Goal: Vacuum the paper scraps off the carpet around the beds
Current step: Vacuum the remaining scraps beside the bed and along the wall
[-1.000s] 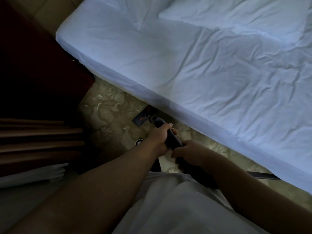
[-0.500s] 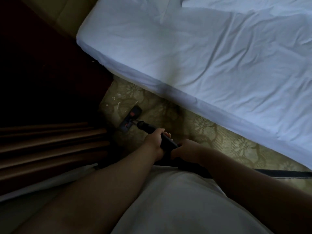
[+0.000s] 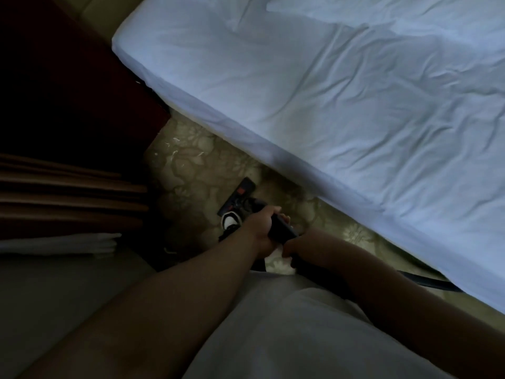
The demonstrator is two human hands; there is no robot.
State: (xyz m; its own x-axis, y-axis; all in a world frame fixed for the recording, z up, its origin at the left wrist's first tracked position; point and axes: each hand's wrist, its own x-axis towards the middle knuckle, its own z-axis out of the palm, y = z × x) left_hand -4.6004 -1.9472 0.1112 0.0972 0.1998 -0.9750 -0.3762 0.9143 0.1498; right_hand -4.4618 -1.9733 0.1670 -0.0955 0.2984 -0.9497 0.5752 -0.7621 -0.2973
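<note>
A dark wooden cabinet (image 3: 82,99) stands on the left. Next to it is the carpet (image 3: 196,176), which has a leafy pattern. Small white paper scraps (image 3: 174,152) lie on the carpet between the cabinet and the bed. They are up and to the left of the hands, past the vacuum head and not touching it. The black vacuum head (image 3: 238,195) has a red mark and sits flat on the carpet, just in front of the left hand. A black and white shoe (image 3: 231,220) is right beside it.

The left hand (image 3: 261,229) is curled tight round the black vacuum tube (image 3: 281,228). The right hand (image 3: 307,247) grips the same tube just behind, close to the left one. A dark hose (image 3: 426,283) runs off to the right, under the edge of the bed (image 3: 341,110) with its wrinkled white sheet.
</note>
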